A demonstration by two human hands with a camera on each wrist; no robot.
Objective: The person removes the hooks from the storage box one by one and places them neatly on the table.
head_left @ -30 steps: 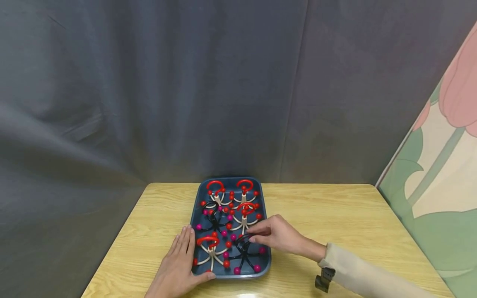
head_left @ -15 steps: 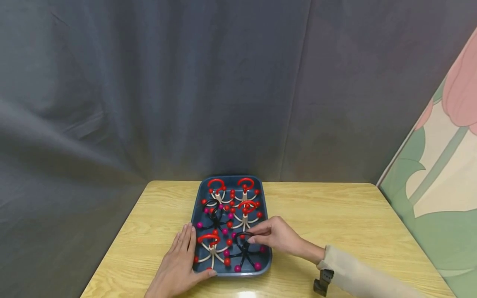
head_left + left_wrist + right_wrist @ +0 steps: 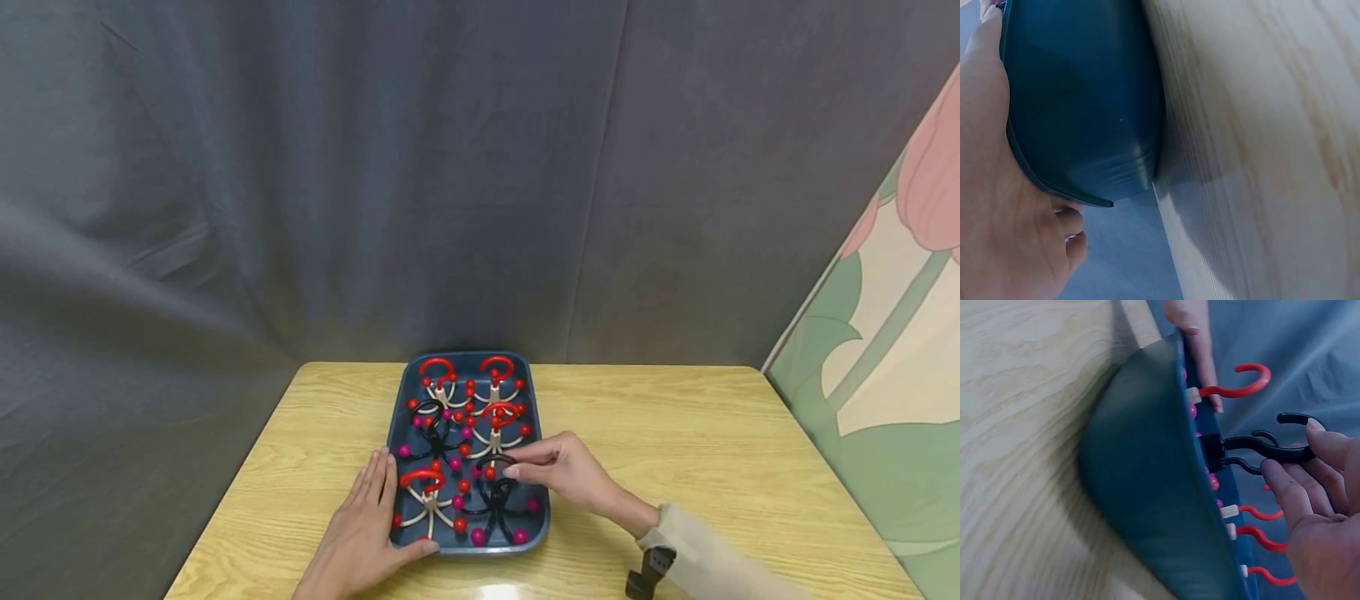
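My right hand [image 3: 573, 475] pinches the curved end of a black hook [image 3: 1260, 447] between thumb and fingers. In the head view the lower part of this black hook [image 3: 498, 497] spreads into several legs tipped with magenta balls, at the near right of a dark blue tray [image 3: 543, 533]. My left hand [image 3: 356, 529] rests with straight fingers along the tray's left rim, its thumb on the near rim. Beside the held piece stands a red hook [image 3: 423, 478] with cream legs and red balls. The left wrist view shows the left hand [image 3: 997, 187] against the tray wall [image 3: 1085, 94].
Another black hook [image 3: 433, 437] and several red hooks [image 3: 497, 367] fill the rest of the tray, close together. The light wooden table [image 3: 660, 442] extends to both sides. Dark cloth [image 3: 420, 183] hangs behind it, and a flower-patterned panel [image 3: 900, 350] stands at right.
The black hook in my right hand has shifted slightly up and away from me, its legs staying in the tray. The left hand keeps its place on the rim.
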